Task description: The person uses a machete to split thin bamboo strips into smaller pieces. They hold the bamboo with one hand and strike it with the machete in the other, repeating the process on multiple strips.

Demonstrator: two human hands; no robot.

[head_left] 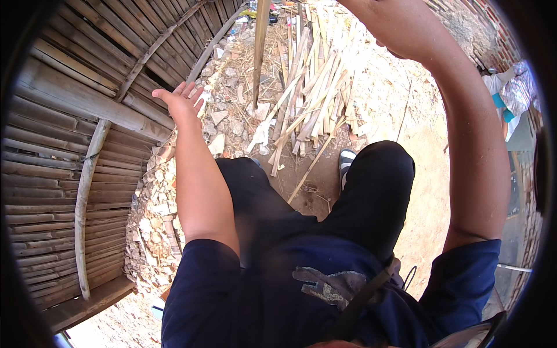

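Note:
My left hand (182, 104) reaches forward beside the bamboo wall (87, 110). Its fingers are spread and nothing is in them. Raised at the top right, my right hand (386, 26) is partly cut off by the upper edge, so its fingers and anything in them are hidden. Between the two hands, a split bamboo pole (260, 52) comes down from the top edge, its narrow lower end near the rubble. Past my knees lies a loose pile of split bamboo strips (313, 87), and one long strip (316, 159) slants from it toward me.
Broken stones and rubble (154, 226) line the foot of the bamboo wall. A white scrap (261, 137) lies by the strips. My right shoe (346, 162) stands on the dirt ground (418, 168). Silvery and white sheeting (516, 95) hangs at the far right.

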